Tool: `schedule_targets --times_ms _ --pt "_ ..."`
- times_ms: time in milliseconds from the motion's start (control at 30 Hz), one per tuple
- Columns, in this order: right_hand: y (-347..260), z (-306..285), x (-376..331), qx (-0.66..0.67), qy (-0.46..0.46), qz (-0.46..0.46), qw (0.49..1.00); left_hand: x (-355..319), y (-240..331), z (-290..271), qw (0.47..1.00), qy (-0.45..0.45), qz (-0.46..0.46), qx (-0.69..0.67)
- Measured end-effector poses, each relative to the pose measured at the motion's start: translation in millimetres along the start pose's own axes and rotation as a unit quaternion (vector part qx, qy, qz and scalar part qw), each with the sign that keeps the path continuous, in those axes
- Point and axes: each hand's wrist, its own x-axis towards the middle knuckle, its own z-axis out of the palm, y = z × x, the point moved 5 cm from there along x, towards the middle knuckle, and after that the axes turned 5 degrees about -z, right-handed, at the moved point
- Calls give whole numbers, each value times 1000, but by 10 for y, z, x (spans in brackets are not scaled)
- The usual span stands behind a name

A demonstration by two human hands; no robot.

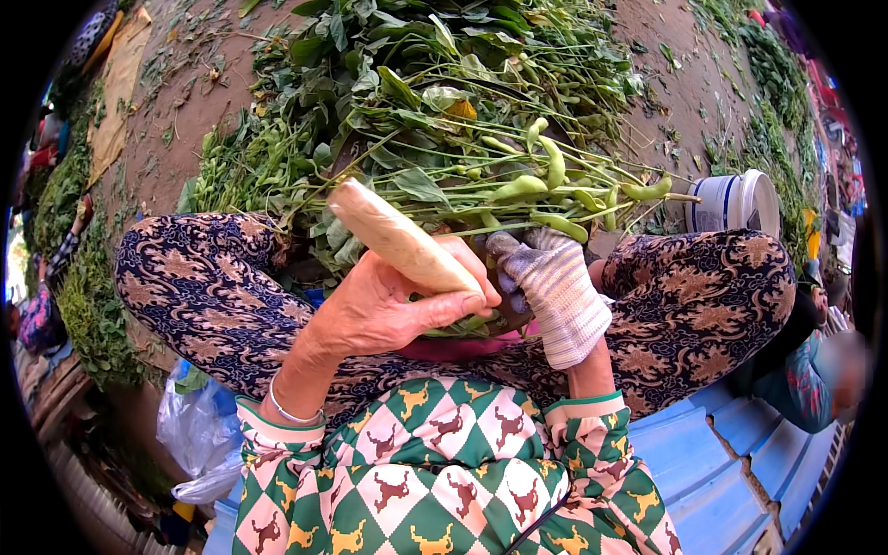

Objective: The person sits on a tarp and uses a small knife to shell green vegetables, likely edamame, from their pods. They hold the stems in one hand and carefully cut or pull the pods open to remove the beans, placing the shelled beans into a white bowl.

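Note:
My left hand (370,301) is bare and wrapped round a thick, pale wooden stick (398,236), which slants up and away to the left. Beside it, my right hand (553,291) wears a striped knit glove with grey fingertips. Its fingers are curled at the near edge of some bean stalks; what they hold, if anything, is hidden. Several plump green bean pods (520,190) hang on these stalks just beyond the glove. Low between the hands, a strip of pink cloth (472,346) shows over my lap.
A large heap of leafy bean plants (416,65) lies ahead on the brown ground. A white bucket (735,202) lies by my right knee. Plastic bags (199,430) are at lower left, blue slats (694,462) at lower right. Another person (805,379) sits at far right.

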Motion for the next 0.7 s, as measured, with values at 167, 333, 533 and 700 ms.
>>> schedule_targets --times_ms 167,333,533,700 --pt "11 -32 8 -22 76 -106 991 105 -89 -222 979 193 52 29" --pt "-124 78 -87 -206 200 -250 925 122 -102 -138 966 249 65 -19" --pt "-234 207 -132 -268 234 -265 896 120 -126 -107 947 304 99 42" --pt "40 302 67 12 106 -174 979 105 -157 -159 945 299 81 106"
